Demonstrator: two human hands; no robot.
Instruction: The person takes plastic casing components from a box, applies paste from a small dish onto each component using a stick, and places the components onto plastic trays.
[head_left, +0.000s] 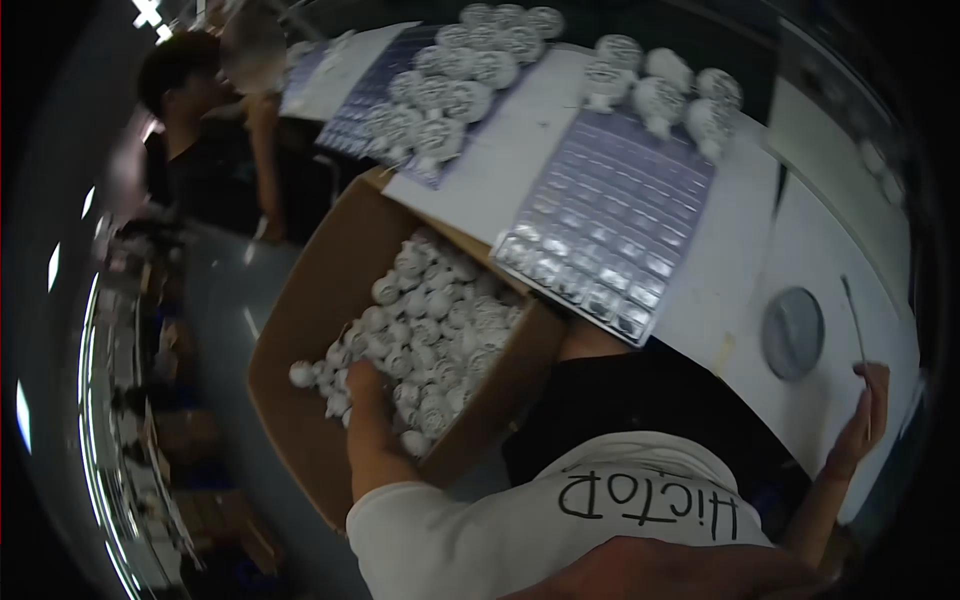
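The left hand (367, 380) was among white pieces (425, 332) in a cardboard box (312, 290) at the worktop's (735, 265) near edge, fingers hidden, grip impossible to tell. The pieces seemed light, stiff and chippable, best pinched round the body. The right hand (866, 415) curled round a thin, blurred stick (853, 318).

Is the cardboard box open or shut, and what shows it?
Open: white pieces show inside the cardboard box, and the left hand reaches in.

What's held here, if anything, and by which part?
Right hand: a thin stick, by its near half. Left hand, among white pieces in the box: cannot tell.
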